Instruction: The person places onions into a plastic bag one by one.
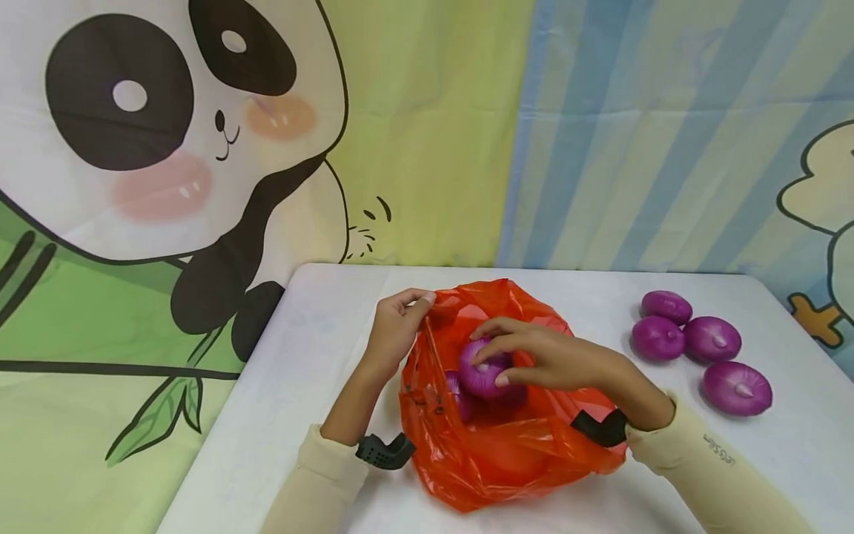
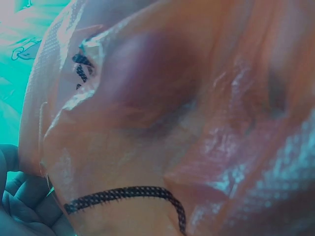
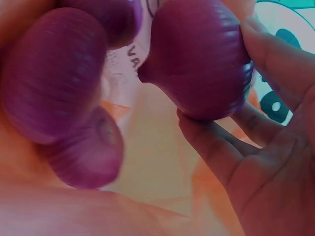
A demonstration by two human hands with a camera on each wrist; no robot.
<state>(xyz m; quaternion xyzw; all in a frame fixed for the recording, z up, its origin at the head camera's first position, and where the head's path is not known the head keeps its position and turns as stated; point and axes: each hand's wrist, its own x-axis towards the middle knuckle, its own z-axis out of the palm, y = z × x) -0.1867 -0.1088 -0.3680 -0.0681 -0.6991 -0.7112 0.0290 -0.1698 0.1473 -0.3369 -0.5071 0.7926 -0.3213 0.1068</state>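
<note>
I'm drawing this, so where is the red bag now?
In the head view, the red bag sits on the white table, left of the four loose onions, with the left hand pinching its rim.

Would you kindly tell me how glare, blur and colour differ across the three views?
Head: bright, mostly sharp, glossy highlights on the red bag; left wrist: cyan cast, glare along the bag's folds, a dark shape behind the film blurred; right wrist: dim, slightly soft, pale highlights on the onion in the right hand, backdrop tinted cyan.
</note>
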